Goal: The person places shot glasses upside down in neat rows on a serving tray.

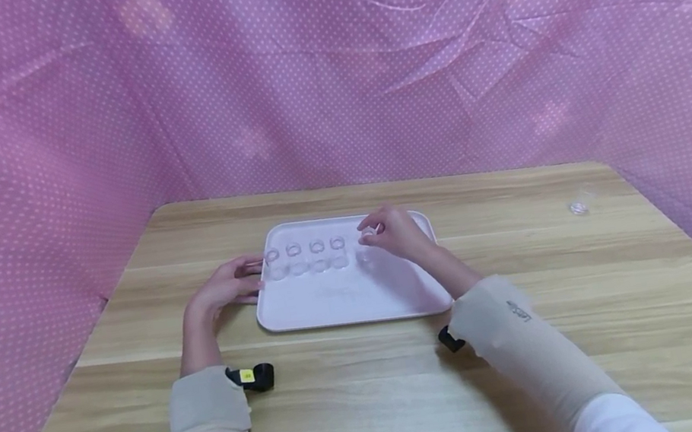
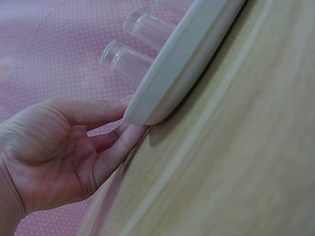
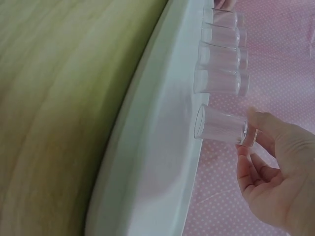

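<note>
My right hand [image 1: 395,233] pinches a clear shot glass [image 3: 224,125] by its thick base, between thumb and fingers. That glass is upside down, its mouth toward the white tray [image 1: 334,303] and close over it. Beside it, several matching shot glasses [image 3: 220,56] stand upside down in a row across the tray's far half. My left hand [image 1: 224,287] grips the left edge of the tray, with the thumb at the rim and fingers [image 2: 129,140] at the underside, as the left wrist view shows.
Another clear glass [image 1: 578,207] is on the wooden table [image 1: 364,398], toward its far right. Pink dotted cloth [image 1: 322,81] hangs behind the table and along both sides. A wrist camera [image 1: 256,378] is strapped to the left sleeve.
</note>
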Motion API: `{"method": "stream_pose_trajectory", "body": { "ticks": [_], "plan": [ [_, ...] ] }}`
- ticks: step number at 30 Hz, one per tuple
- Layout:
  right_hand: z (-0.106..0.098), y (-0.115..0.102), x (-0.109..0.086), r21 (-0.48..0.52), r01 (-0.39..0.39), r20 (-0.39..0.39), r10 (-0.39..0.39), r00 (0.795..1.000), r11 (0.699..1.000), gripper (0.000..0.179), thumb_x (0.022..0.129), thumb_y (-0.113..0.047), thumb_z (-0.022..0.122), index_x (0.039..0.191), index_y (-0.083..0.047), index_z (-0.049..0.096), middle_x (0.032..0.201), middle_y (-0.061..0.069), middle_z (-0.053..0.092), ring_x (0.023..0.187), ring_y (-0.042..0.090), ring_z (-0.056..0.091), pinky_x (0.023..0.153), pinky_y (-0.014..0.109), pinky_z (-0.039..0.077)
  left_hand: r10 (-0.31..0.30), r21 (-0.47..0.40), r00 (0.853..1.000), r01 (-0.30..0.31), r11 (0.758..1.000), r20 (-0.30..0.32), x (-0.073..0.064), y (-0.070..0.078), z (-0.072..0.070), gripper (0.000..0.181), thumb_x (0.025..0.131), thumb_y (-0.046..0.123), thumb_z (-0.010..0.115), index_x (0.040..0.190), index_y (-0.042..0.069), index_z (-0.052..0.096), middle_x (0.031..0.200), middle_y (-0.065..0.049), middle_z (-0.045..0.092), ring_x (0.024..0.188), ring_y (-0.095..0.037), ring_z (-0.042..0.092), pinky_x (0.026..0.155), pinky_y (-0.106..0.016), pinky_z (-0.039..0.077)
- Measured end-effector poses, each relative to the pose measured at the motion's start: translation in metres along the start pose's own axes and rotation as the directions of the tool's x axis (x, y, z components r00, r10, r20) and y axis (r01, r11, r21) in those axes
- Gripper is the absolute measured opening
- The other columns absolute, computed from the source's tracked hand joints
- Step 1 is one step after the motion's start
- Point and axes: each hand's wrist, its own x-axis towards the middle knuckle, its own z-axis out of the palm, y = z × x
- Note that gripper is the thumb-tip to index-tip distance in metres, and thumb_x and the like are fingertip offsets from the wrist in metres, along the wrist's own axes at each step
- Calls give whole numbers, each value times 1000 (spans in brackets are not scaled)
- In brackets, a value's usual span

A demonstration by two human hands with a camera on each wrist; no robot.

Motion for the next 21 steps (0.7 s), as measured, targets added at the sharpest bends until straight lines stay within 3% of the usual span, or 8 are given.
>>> {"method": "stream_pose_trajectory", "body": {
  "ticks": [6,21],
  "plan": [
    [6,-1,1,12,18,17,-18,1000,1000,21,78,-14,73,95,-2,71,84,10,60,73,19,54,63,27,47,-5,0,1000,5,1000,-3,-1,0,1,58,88,-1,54,141,-2,29,135,-24,36,108,-34,49,83,-36,50],
    [11,-9,3,-23,-28,57,29,998,999,23,79,-17,72,99,-5,71,87,9,59,75,18,55,63,27,47,-23,7,1000,23,1000,-14,-1,1,1,58,89,-1,53,141,0,28,135,-24,35,109,-34,48,83,-35,50]
  ]
}}
